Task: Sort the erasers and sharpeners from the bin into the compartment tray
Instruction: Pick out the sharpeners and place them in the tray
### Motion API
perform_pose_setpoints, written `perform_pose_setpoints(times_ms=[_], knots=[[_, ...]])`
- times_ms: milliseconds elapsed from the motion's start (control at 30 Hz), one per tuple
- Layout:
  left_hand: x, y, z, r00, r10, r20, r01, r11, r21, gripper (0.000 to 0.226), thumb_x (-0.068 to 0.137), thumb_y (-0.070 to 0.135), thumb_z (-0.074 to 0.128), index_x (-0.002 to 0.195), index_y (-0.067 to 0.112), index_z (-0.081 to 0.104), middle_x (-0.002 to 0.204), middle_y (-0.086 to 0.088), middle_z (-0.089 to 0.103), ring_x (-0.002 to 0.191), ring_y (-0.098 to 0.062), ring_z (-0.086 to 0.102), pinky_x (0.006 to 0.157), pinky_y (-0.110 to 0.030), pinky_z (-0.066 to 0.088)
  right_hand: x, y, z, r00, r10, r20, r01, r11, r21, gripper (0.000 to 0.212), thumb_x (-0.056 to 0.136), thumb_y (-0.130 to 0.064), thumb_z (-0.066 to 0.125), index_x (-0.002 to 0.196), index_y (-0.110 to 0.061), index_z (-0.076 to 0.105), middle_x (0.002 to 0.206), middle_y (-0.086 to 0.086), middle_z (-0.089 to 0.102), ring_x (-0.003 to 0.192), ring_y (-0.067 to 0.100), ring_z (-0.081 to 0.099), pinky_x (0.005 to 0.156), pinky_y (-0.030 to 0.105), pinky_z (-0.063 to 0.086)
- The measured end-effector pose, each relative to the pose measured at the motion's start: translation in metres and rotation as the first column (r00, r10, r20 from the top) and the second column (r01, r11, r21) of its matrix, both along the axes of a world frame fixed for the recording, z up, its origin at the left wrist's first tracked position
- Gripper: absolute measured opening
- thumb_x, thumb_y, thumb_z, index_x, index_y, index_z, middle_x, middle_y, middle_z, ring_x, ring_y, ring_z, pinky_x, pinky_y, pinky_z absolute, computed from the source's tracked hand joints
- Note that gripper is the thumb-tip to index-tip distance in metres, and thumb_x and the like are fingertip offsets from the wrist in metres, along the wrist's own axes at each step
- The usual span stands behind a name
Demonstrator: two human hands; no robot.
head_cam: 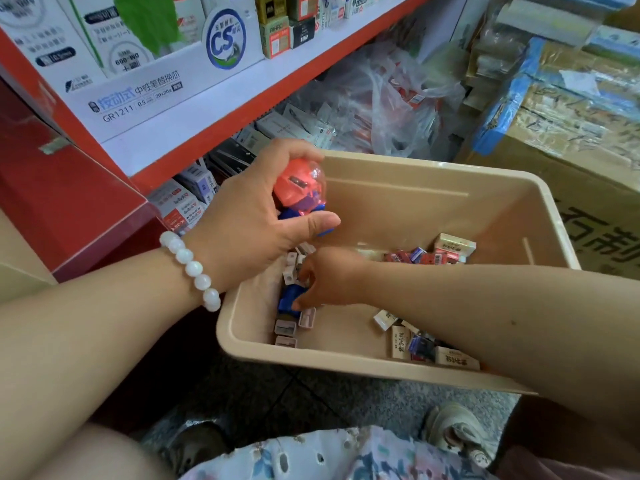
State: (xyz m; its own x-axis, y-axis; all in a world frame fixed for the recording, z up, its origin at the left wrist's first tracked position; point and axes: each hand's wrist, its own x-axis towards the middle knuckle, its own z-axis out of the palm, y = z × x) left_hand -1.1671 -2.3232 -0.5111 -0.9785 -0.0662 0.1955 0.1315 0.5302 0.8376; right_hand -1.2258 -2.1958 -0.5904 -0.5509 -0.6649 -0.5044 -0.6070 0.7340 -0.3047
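Note:
A beige plastic bin (433,174) sits on the floor in front of me. My left hand (256,216) hovers over its left rim and grips a red dome-shaped sharpener (299,183) together with a blue one (320,220). My right hand (329,275) reaches down into the bin's left end, its fingers touching a blue sharpener (289,299) among small white and pink sharpeners (294,323). Boxed erasers (450,251) lie at the bin's right side and near its front wall (401,341). The compartment tray is out of view.
A red-edged shelf (214,123) with white refill boxes runs along the left and back. Plastic bags of stock (381,98) lie behind the bin. A cardboard carton (588,209) stands at the right. My shoes (457,431) and patterned skirt fill the bottom.

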Motion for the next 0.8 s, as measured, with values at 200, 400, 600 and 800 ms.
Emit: perform_pose_setpoints(times_ms=[200, 400, 600, 800], knots=[[0.0, 0.0, -0.002, 1.0, 0.019, -0.017, -0.018, 0.998, 0.06, 0.06, 0.062, 0.051, 0.077, 0.115, 0.044, 0.049, 0.094, 0.023, 0.06, 0.084, -0.016, 0.068, 0.072, -0.045, 0.058, 0.009, -0.012, -0.025, 0.989, -0.061, -0.131, 0.059, 0.998, -0.02, 0.054, 0.065, -0.056, 0.075, 0.101, -0.018, 0.065, 0.096, 0.001, 0.064, 0.086, 0.022, 0.061, 0.07, 0.031, 0.053], [-0.003, -0.002, -0.006, 1.0, -0.006, -0.03, 0.01, 0.994, 0.113, 0.06, 0.061, 0.053, 0.078, 0.114, 0.046, 0.049, 0.097, 0.016, 0.059, 0.085, -0.024, 0.067, 0.072, -0.051, 0.056, -0.003, -0.002, -0.011, 0.987, -0.162, -0.024, 0.156, 0.974, -0.164, 0.048, 0.062, -0.044, 0.08, 0.096, -0.021, 0.055, 0.084, -0.005, 0.06, 0.076, 0.016, 0.059, 0.065, 0.03, 0.052], [-0.001, -0.002, 0.0, 1.0, -0.02, -0.011, 0.021, 0.997, 0.077, 0.055, 0.062, 0.053, 0.075, 0.107, 0.057, 0.044, 0.088, 0.032, 0.057, 0.067, -0.001, 0.061, 0.059, -0.026, 0.047, -0.012, 0.032, 0.046, 0.65, -0.29, 0.702, 0.678, 0.64, -0.362, 0.044, 0.07, 0.012, 0.072, 0.105, 0.0, 0.049, 0.076, 0.014, 0.064, 0.052, 0.017, 0.062, 0.039, 0.021, 0.045], [0.012, 0.011, 0.021, 0.999, 0.035, 0.021, -0.038, 0.985, 0.169, 0.048, 0.067, 0.048, 0.072, 0.103, 0.042, 0.041, 0.087, 0.012, 0.057, 0.058, 0.001, 0.054, 0.052, -0.019, 0.039, 0.003, 0.054, 0.089, 0.541, -0.158, 0.826, 0.785, 0.448, -0.428, 0.032, 0.079, 0.013, 0.062, 0.092, -0.012, 0.047, 0.065, 0.008, 0.06, 0.048, 0.012, 0.057, 0.038, 0.017, 0.042]])
